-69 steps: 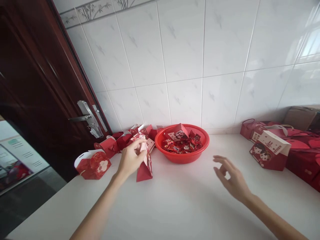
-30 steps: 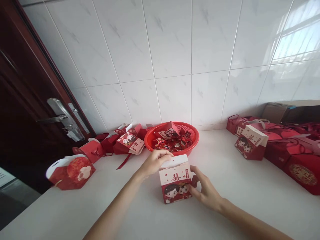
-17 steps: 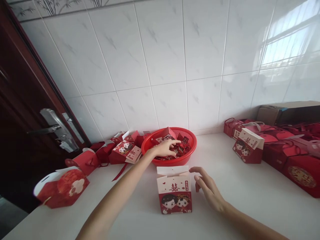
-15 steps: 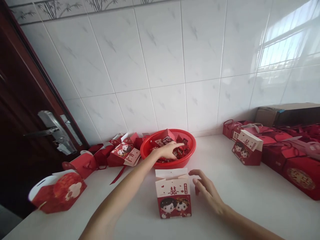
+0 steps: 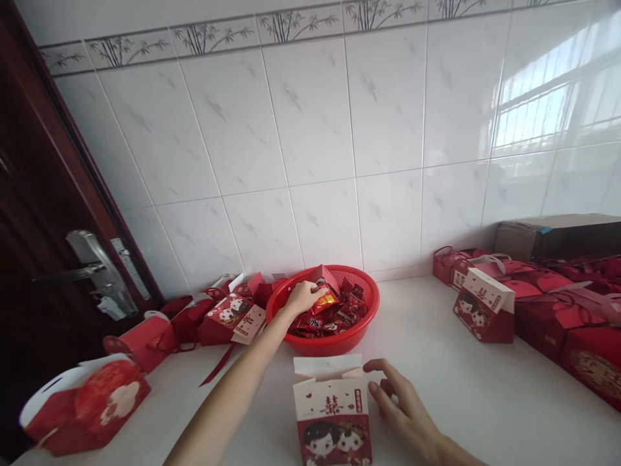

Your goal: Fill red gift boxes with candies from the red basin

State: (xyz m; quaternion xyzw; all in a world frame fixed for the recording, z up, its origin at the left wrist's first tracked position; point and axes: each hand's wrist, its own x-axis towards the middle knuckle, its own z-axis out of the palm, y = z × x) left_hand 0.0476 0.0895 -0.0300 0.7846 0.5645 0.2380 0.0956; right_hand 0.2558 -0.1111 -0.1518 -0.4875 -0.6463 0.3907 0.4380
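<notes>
My left hand (image 5: pixel 301 298) is over the red plastic basket (image 5: pixel 320 348), its fingers closed on a shiny red-and-gold wrapped candy (image 5: pixel 326 301). Many red-wrapped candies (image 5: pixel 334 320) lie in the basket below. In front of the basket stands a red and cream candy box (image 5: pixel 334 414), printed with two cartoon figures, its top flaps raised. Beside the box's right side is my right hand (image 5: pixel 402 404), fingers loosely curved and apart, holding nothing. The index fingertip is close to the box's upper edge; I cannot tell if it touches.
Several red gift boxes (image 5: pixel 155 340) stand along the left, with a ribbon (image 5: pixel 218 366) trailing from them. To the right a similar cartoon box (image 5: pixel 484 307) stands by rows of red boxes (image 5: pixel 553 323). A cardboard carton (image 5: pixel 519 243) is behind them against the tiled wall (image 5: pixel 320 129).
My left hand has moved left and lifted within the basket, now with a red-and-gold candy in its fingers. The camera has tilted up, so things sit lower. My right hand stays by the box.
</notes>
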